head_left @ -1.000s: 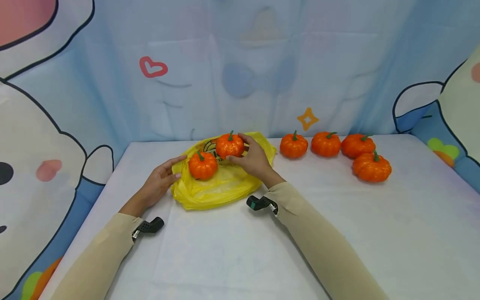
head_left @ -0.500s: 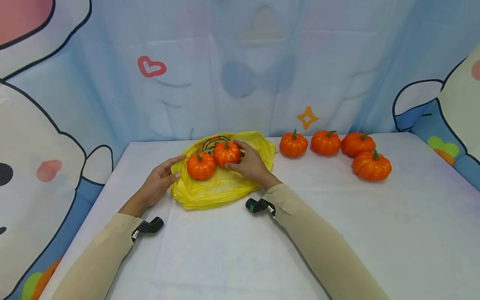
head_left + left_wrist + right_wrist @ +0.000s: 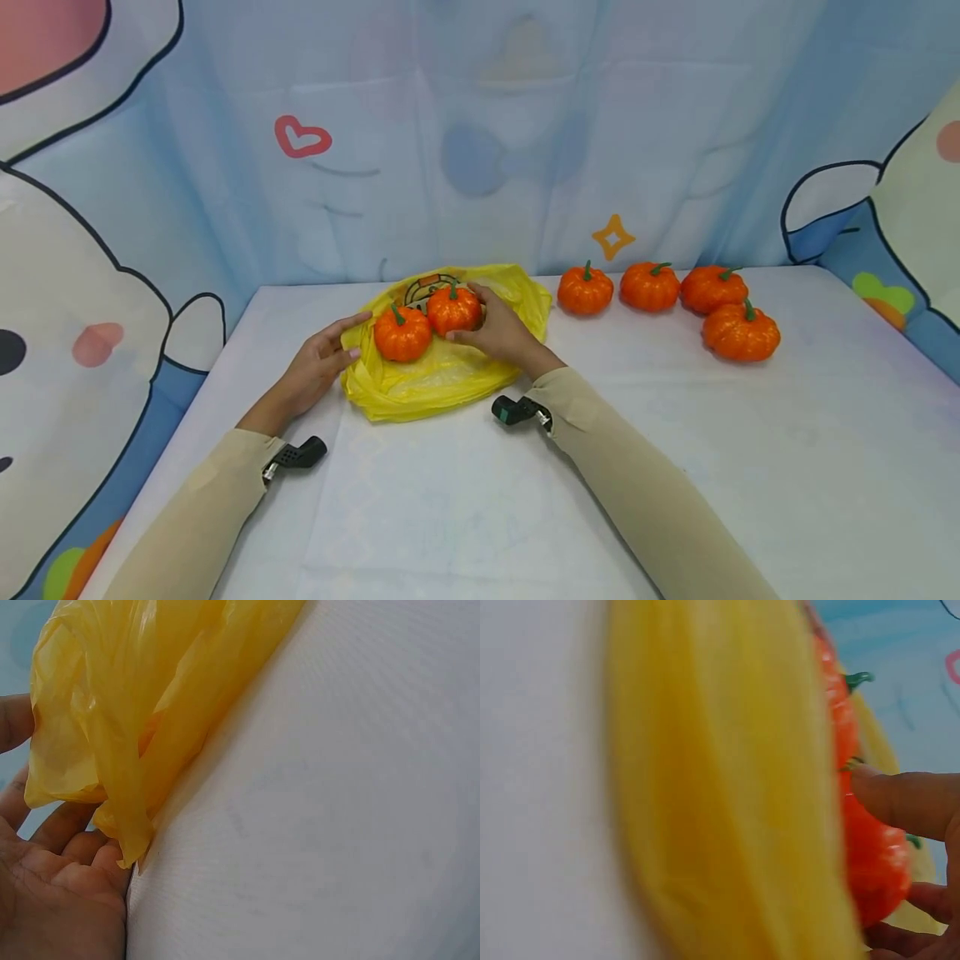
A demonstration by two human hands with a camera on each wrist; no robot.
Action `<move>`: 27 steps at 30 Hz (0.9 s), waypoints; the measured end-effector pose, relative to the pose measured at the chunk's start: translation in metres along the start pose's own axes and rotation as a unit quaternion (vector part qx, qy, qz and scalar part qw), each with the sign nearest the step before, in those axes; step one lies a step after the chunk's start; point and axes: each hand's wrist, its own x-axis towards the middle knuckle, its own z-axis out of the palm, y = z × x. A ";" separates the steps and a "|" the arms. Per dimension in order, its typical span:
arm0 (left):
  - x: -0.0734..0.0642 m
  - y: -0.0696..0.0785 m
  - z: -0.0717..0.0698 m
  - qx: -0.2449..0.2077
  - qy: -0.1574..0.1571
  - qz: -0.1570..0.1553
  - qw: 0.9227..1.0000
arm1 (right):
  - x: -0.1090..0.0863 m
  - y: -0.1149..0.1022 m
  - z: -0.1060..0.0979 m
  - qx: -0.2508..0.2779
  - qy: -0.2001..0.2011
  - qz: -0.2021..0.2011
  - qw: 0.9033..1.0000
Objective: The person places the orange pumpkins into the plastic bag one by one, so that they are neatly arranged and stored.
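A yellow plastic bag (image 3: 450, 383) with a dark printed drawing lies spread on the table. Side by side on it are two small orange pumpkins with green stems, a left pumpkin (image 3: 402, 335) and a right pumpkin (image 3: 453, 310). My right hand (image 3: 508, 330) holds the right pumpkin from its right side, thumb in front and fingers behind. At the bag's left edge, my left hand (image 3: 318, 367) touches the plastic with loosely bent fingers. In the left wrist view, bag folds (image 3: 172, 697) partly cover those fingers.
Several more pumpkins stand at the back right of the white table (image 3: 420, 508), among them a front one (image 3: 741, 332) and one nearest the bag (image 3: 585, 290). Behind the table hangs a light blue printed cloth (image 3: 360, 183).
My right hand has brought the right pumpkin slightly left and down, close beside the left pumpkin, then stayed there. My left hand has kept its place at the bag's edge.
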 end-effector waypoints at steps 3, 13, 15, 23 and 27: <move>-0.001 0.000 0.001 -0.002 0.000 -0.002 1.000 | -0.003 -0.002 -0.015 0.010 -0.024 -0.017 1.000; 0.002 -0.002 0.001 0.002 -0.005 0.002 1.000 | -0.023 0.021 -0.105 0.008 0.204 -0.120 0.972; 0.002 -0.002 0.001 0.004 -0.005 0.003 1.000 | -0.025 0.036 -0.113 0.020 0.288 -0.137 0.948; -0.001 -0.002 -0.002 0.008 -0.006 0.002 1.000 | -0.023 0.077 -0.112 0.007 0.374 -0.130 0.918; 0.001 -0.003 -0.001 0.006 -0.007 0.006 1.000 | -0.023 0.085 -0.112 -0.031 0.330 -0.092 0.939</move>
